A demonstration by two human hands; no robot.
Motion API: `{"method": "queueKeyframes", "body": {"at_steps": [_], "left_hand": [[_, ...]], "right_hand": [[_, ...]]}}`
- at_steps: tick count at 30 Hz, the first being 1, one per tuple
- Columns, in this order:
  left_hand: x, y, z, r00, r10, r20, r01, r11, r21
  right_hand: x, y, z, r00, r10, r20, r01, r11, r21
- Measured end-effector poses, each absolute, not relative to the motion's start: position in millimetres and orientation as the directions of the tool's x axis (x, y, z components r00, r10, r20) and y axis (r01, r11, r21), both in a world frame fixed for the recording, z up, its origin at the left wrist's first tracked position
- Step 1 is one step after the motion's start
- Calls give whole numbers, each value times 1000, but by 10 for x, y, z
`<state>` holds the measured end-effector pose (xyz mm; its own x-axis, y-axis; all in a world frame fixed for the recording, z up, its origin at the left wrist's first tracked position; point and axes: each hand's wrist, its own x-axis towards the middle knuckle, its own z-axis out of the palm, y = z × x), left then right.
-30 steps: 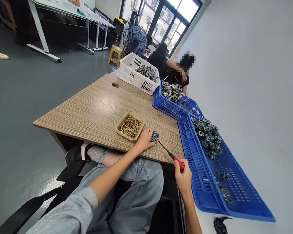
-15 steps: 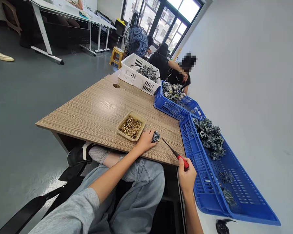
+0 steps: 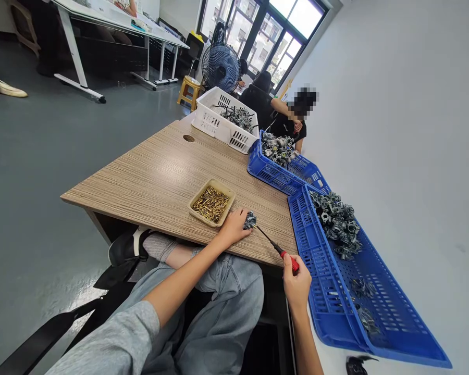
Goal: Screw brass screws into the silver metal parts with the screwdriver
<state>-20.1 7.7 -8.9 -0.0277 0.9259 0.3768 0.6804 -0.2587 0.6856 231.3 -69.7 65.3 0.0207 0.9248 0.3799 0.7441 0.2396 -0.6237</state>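
Observation:
My left hand is closed around a small grey metal part, which looks like a carburetor body, at the table's near edge. In my right hand is a screwdriver with a red and black handle. Its dark shaft points up and left, and the tip meets the brass-coloured spot on the right side of the metal part. Just beyond my left hand stands a beige tray full of small brass pieces.
A blue crate with several metal parts lies along my right side. Behind it are another blue crate and a white basket, both holding parts. A co-worker sits beyond them. A fan stands at the back.
My right hand has moved the screwdriver slightly up and left, so its tip has closed the gap to the metal part. My left hand keeps its hold.

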Motion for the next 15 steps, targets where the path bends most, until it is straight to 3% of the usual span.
{"method": "queueKeyframes", "body": {"at_steps": [15], "left_hand": [[-202,70,-76,-30,928,371,687,-251,682]], "right_hand": [[2298,-722,730,-69,924,375,746,297,-596]]}}
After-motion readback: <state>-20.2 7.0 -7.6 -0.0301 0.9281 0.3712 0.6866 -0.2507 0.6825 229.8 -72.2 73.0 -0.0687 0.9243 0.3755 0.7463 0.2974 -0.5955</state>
